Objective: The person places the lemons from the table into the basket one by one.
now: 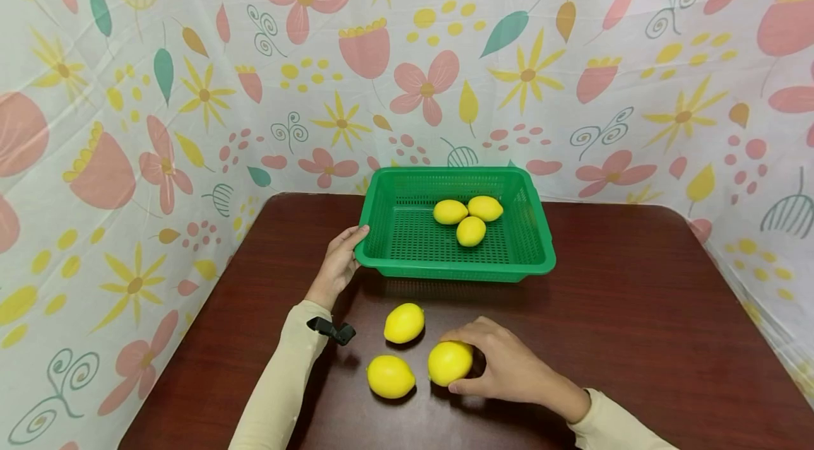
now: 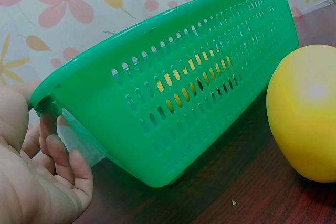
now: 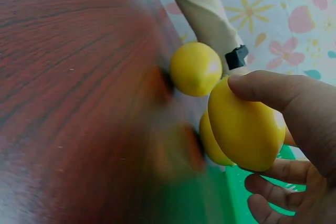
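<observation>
My left hand [image 1: 338, 263] grips the left rim of a green plastic basket [image 1: 458, 270], thumb on top and fingers curled beneath the edge, as the left wrist view shows. Inside the basket three yellow lemons [image 1: 471, 232] lie together, right of its middle. In front of the basket, my right hand [image 1: 505, 362] pinches a lemon [image 1: 449, 364] between thumb and fingers; the right wrist view shows this lemon [image 3: 245, 124] close up. Two other lemons rest on the table to its left, one farther back [image 1: 404, 323] and one nearer [image 1: 391, 376].
The dark brown wooden table [image 1: 636, 309] reaches back to a white curtain [image 1: 407, 26] printed with flowers, which also hangs along both sides. A black strap mount [image 1: 331, 330] sits on the left wrist over the cream sleeve [image 1: 280, 386].
</observation>
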Demonstrator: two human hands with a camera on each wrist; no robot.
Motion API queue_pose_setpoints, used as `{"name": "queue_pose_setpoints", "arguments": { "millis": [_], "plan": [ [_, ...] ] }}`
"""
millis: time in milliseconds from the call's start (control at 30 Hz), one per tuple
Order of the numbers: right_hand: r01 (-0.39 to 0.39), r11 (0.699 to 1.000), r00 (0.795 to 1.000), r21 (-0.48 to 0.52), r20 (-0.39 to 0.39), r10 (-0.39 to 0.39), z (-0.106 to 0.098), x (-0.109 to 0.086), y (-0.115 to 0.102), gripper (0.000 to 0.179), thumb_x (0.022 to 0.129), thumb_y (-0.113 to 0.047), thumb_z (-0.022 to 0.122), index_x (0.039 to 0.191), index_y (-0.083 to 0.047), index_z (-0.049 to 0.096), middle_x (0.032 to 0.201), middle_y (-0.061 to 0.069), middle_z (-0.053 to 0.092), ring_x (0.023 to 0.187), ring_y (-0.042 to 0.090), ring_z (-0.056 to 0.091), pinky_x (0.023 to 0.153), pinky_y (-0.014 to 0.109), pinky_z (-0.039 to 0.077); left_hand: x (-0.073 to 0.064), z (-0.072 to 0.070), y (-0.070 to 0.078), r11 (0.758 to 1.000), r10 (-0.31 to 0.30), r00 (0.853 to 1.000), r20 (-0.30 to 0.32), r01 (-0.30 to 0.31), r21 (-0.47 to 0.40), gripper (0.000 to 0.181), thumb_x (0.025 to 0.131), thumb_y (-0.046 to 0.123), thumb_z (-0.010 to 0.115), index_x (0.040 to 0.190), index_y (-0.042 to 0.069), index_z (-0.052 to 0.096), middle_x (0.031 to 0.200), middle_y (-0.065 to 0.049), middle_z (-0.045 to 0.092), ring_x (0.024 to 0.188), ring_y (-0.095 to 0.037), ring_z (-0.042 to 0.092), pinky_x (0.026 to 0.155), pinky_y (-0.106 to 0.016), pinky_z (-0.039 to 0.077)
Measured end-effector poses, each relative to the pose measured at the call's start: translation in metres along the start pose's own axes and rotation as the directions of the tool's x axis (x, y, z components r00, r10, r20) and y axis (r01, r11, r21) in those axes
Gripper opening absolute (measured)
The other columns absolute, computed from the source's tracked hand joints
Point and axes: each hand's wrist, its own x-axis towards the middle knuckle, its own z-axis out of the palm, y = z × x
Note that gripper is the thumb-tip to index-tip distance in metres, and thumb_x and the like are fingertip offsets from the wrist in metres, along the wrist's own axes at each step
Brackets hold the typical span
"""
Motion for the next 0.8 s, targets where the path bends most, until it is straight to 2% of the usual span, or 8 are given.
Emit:
{"name": "queue_pose_setpoints", "arguments": {
  "millis": [267,500,667,800],
  "plan": [
    [0.033,0.999,0.999,0.011,-0.031,-0.033,-0.017,0.006,-0.01,0.055,0.074,-0.043,0.092,0.123,-0.033,0.068,0.114,-0.025,0.065,0.101,0.003,0.055,0.083,0.031,0.053,0.001,0.0,0.0,1.0,0.004,1.0,0.009,-0.004,0.005,0.038,0.102,0.03,0.066,0.127,0.002,0.059,0.097,-0.003,0.067,0.081,-0.012,0.067,0.073,-0.025,0.055],
    [0.058,0.998,0.998,0.022,-0.037,-0.058,-0.039,0.011,-0.019,0.054,0.078,-0.05,0.088,0.125,-0.032,0.068,0.118,-0.024,0.065,0.102,0.003,0.053,0.082,0.03,0.052,0.001,0.0,0.001,1.0,0.003,1.0,0.015,-0.003,0.0,0.039,0.102,0.03,0.066,0.128,0.001,0.058,0.096,-0.002,0.067,0.079,-0.011,0.067,0.071,-0.025,0.055],
    [0.042,0.999,0.999,0.005,-0.018,-0.042,-0.056,0.017,-0.021,0.055,0.08,-0.056,0.084,0.127,-0.031,0.068,0.119,-0.024,0.065,0.104,0.003,0.054,0.084,0.032,0.052,0.001,-0.001,0.001,1.0,0.005,1.0,0.016,-0.004,-0.012,0.038,0.103,0.028,0.066,0.127,0.001,0.058,0.095,-0.003,0.067,0.076,-0.011,0.067,0.07,-0.024,0.055],
    [0.023,1.0,1.0,0.0,-0.006,-0.023,-0.07,0.024,-0.019,0.057,0.078,-0.049,0.089,0.127,-0.029,0.068,0.12,-0.024,0.064,0.105,0.004,0.054,0.084,0.032,0.052,0.001,-0.001,0.0,1.0,0.008,1.0,0.014,-0.007,-0.015,0.039,0.102,0.028,0.067,0.129,0.0,0.059,0.097,-0.005,0.067,0.077,-0.012,0.067,0.07,-0.024,0.055]
  ]
}}
